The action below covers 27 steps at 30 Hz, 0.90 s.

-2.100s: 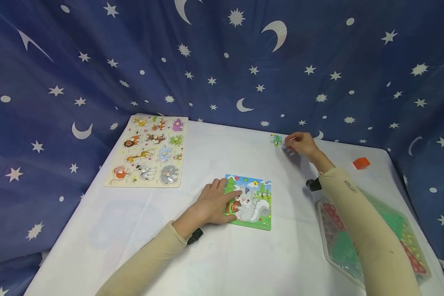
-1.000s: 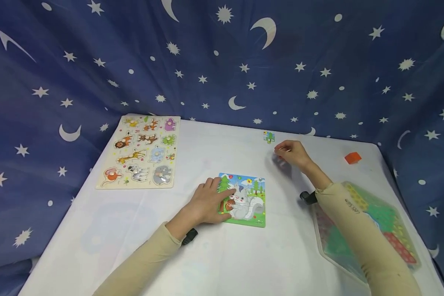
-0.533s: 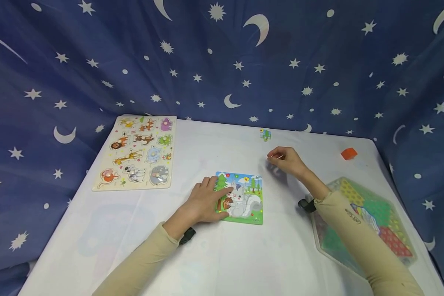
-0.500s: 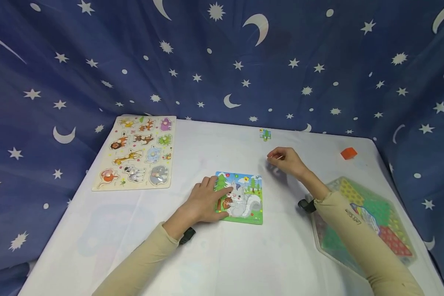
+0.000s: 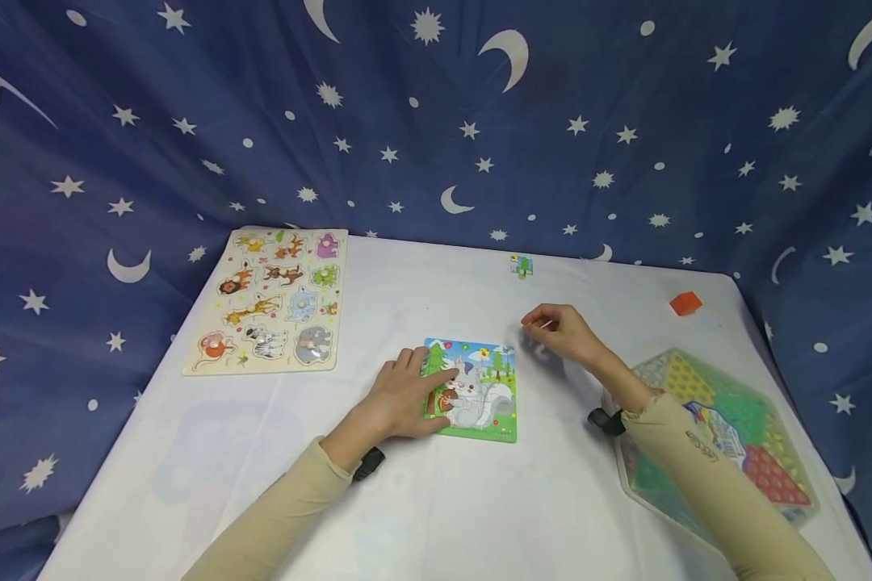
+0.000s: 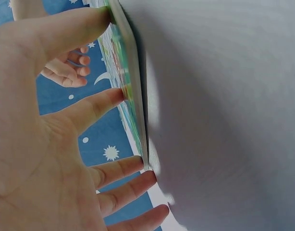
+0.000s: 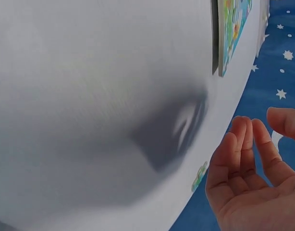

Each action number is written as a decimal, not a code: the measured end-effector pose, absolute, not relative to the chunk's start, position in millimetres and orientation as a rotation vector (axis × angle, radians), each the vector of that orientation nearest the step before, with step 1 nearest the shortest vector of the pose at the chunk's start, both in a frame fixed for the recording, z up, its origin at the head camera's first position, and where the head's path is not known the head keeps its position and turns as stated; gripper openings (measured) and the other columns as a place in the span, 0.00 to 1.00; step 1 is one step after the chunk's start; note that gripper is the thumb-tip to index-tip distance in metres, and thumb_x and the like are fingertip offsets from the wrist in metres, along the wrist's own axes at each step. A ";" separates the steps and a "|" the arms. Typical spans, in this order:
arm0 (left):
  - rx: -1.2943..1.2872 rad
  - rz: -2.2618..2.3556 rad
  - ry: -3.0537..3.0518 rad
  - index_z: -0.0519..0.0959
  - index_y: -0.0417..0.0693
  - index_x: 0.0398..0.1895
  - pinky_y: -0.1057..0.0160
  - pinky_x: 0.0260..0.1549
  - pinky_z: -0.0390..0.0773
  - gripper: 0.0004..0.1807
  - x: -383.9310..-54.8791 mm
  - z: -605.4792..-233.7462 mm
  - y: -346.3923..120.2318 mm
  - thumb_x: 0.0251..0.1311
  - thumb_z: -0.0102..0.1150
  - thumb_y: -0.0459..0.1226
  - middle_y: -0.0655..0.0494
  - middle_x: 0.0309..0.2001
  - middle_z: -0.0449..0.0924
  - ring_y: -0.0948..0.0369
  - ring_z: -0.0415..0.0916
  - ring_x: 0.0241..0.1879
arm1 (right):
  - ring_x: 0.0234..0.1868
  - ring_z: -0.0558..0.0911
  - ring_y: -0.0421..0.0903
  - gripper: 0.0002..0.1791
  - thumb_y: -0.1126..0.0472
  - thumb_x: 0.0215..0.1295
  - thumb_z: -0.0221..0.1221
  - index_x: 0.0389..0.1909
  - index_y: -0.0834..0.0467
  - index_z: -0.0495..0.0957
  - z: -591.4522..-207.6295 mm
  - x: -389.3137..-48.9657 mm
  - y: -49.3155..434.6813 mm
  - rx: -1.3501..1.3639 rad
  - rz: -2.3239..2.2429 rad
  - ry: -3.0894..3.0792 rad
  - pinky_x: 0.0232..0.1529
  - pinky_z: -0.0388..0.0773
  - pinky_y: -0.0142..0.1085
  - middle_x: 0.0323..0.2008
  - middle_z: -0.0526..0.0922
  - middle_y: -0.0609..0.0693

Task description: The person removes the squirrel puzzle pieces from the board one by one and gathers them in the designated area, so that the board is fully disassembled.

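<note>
Left hand [image 5: 404, 397]: fingers spread and nearly straight, palm down. Thumb and index finger lie on the near-left part of a square jigsaw puzzle [image 5: 490, 395], printed with a pale grey squirrel, brown acorn, green grass and blue sky. Other fingers reach along its left edge toward the far corner; contact of each hard to tell. Puzzle flat on the white-covered tabletop [image 5: 516, 500], mostly to the right of this hand.

Right hand [image 5: 567, 332]: raised above the tabletop, shadow beneath. Fingers loosely bent, thumb apart from them in its wrist view, nothing seen held. Puzzle is to its left and nearer the person, well short of touching.

Beyond the right hand, slightly left: a small green-and-blue jigsaw piece [image 5: 521, 266] with a tree print. Right of that hand: an orange angular block [image 5: 686, 303]. Nearer the person, partly under the right beige sleeve [image 5: 727, 484]: a clear hexagonal plastic case [image 5: 752, 415], green, red and yellow contents. Beyond and left of the left hand: a cream rectangular animal peg board [image 5: 283, 303].
</note>
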State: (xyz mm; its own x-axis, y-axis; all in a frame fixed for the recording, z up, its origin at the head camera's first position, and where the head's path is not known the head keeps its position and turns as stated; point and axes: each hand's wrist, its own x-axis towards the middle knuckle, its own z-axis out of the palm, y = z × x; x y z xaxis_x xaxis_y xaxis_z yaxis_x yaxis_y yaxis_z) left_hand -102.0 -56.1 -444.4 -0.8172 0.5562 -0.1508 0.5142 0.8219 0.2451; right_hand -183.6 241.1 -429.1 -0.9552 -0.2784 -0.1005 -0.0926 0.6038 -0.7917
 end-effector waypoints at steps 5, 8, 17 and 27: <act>0.830 0.281 2.790 0.70 0.66 0.70 0.52 0.48 0.67 0.38 -102.3 -444.5 -55.1 0.54 0.62 0.62 0.44 0.65 0.57 0.50 0.57 0.57 | 0.31 0.80 0.59 0.08 0.70 0.65 0.60 0.42 0.70 0.81 -432.4 -174.9 240.3 -0.346 -1.294 2.595 0.27 0.73 0.31 0.33 0.81 0.59; 0.826 0.277 2.784 0.69 0.66 0.70 0.52 0.48 0.67 0.39 -102.5 -445.2 -55.0 0.54 0.62 0.62 0.44 0.66 0.57 0.50 0.57 0.57 | 0.30 0.80 0.58 0.08 0.71 0.64 0.60 0.41 0.70 0.81 -435.4 -169.2 238.9 -0.370 -1.301 2.581 0.25 0.73 0.31 0.32 0.82 0.59; 0.821 0.237 2.787 0.69 0.66 0.71 0.53 0.47 0.67 0.39 -101.6 -443.3 -54.9 0.55 0.61 0.62 0.44 0.66 0.56 0.50 0.57 0.57 | 0.27 0.78 0.51 0.07 0.68 0.64 0.62 0.40 0.67 0.81 -442.9 -155.1 232.8 -0.370 -1.285 2.551 0.23 0.73 0.32 0.30 0.81 0.54; 0.831 0.267 2.786 0.69 0.65 0.71 0.52 0.47 0.67 0.39 -101.3 -442.0 -54.7 0.55 0.62 0.61 0.43 0.67 0.56 0.50 0.58 0.58 | 0.26 0.73 0.44 0.06 0.68 0.63 0.62 0.39 0.65 0.82 -446.9 -138.5 227.7 -0.382 -1.250 2.528 0.24 0.70 0.30 0.28 0.78 0.51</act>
